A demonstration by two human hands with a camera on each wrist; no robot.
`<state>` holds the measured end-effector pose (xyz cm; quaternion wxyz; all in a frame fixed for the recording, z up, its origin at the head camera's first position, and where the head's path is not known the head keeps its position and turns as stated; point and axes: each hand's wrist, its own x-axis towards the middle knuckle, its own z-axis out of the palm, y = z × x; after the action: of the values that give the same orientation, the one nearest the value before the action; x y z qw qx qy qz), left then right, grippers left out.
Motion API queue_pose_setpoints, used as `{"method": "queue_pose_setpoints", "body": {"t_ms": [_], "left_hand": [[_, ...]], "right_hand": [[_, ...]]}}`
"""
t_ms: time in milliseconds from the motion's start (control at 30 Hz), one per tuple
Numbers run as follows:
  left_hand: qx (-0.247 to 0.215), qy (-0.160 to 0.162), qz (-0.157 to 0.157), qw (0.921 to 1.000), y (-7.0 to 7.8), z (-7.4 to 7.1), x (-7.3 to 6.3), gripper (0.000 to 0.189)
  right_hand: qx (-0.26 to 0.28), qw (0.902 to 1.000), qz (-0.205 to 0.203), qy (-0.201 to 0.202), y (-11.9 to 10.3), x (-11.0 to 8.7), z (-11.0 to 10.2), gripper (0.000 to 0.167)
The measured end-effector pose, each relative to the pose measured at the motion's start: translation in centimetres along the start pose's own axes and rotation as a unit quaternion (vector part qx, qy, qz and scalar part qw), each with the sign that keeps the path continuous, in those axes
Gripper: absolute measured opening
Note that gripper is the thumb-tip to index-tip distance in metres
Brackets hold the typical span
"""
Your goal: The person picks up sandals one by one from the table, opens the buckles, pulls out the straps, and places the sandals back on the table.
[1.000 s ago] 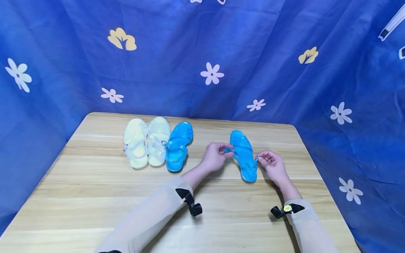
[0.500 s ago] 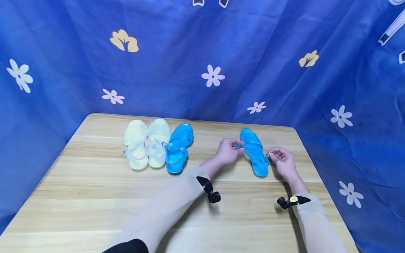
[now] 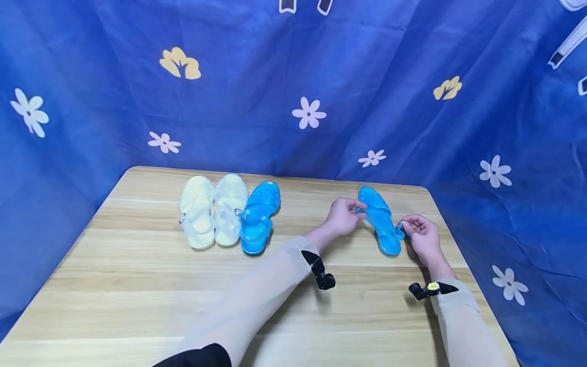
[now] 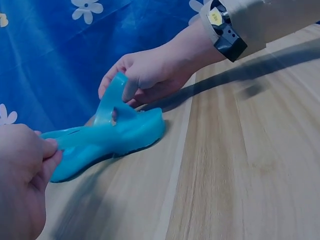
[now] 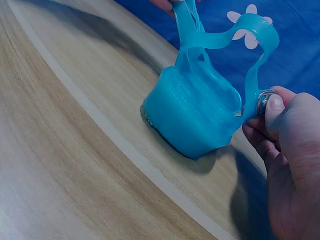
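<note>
Toward the right of the table, a blue jelly sandal [image 3: 379, 219] points its toe away from me. My left hand [image 3: 344, 216] pinches a strap on the sandal's left side; the left wrist view shows that strap pulled taut toward the thumb and fingers. On the other side my right hand [image 3: 423, 237] pinches the metal buckle [image 5: 264, 102] at the end of the ankle strap, whose blue band [image 5: 257, 30] arches above the heel in the right wrist view. The buckle is partly covered by the right thumb.
Left of the hands, a second blue sandal [image 3: 257, 227] lies beside two whitish clear sandals [image 3: 198, 214], all in a row with toes to the back. A blue flowered curtain [image 3: 257, 92] hangs behind and right of the wooden table [image 3: 137, 295].
Both hands have carried the blue sandal to the right and slightly back, keeping hold of the strap and the buckle. The other sandals stay in place.
</note>
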<state>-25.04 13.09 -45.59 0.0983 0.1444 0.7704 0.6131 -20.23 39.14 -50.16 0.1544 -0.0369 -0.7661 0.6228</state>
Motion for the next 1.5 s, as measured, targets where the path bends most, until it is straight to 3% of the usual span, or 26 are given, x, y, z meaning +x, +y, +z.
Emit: {"method": "queue_pose_setpoints", "body": {"t_ms": [200,300,667,933,1267,1500], "left_hand": [[-0.017,0.0,-0.015,0.9997,-0.4,-0.4,-0.3,0.032],[-0.053,-0.01,-0.019,0.9983,-0.5,-1.0,-0.6,0.04],[-0.152,-0.009,-0.017,0.9881,0.5,-5.2,-2.3,0.039],[-0.147,-0.02,0.005,0.989,1.6,-8.9,-4.2,0.037],[-0.154,-0.019,0.027,0.9875,2.3,-13.1,-6.4,0.039],[-0.153,-0.014,0.045,0.9871,2.5,-15.8,-7.9,0.038]], "right_hand": [[0.032,0.9986,0.003,-0.042,-0.4,-0.2,0.2,0.023],[0.047,0.9968,0.007,-0.064,-1.2,-0.3,0.3,0.031],[0.086,0.9914,-0.032,-0.094,-5.6,-0.9,3.4,0.037],[0.106,0.9852,-0.042,-0.127,-7.3,-1.7,6.3,0.035],[0.159,0.9659,-0.092,-0.182,-8.1,-2.2,8.8,0.031],[0.176,0.9581,-0.105,-0.2,-8.5,-2.8,10.6,0.031]]}}
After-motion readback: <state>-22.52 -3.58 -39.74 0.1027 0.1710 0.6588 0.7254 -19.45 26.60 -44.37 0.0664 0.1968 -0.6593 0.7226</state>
